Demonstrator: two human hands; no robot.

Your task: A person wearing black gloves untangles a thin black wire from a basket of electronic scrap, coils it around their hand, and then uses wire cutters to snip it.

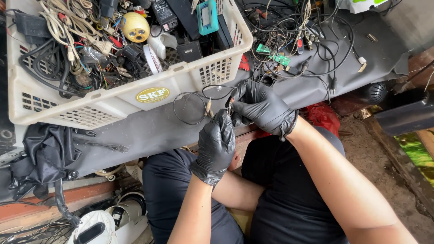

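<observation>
At the near edge of the grey-covered counter (149, 131), just below the basket, we are working with both hands close together. Our left hand (217, 144), in a black nitrile glove, is pinching its fingers together on a thin black cable with a small metal plug end (209, 108); the plug is sticking up just above the fingertips. Our right hand (262, 108), also gloved in black, is closing its fingers around the same cable's other strand, right beside the left fingertips, the two hands touching or nearly so. What exactly sits between the right fingertips we cannot tell; it is too small. The cable is looping out leftward over the counter in a loose ring and running back toward the hands.

Behind it, the white perforated plastic basket (113, 97) is sitting on the counter, holding tangled cables, black power adapters, a round yellow plastic part (135, 27) and a teal handheld device (207, 17). To the right of the basket, more loose black wires and a small green circuit board (274, 55) are lying on the counter. A crumpled black plastic sheet (45, 151) is hanging off the counter's left end. Our knees in dark trousers are showing below the hands.
</observation>
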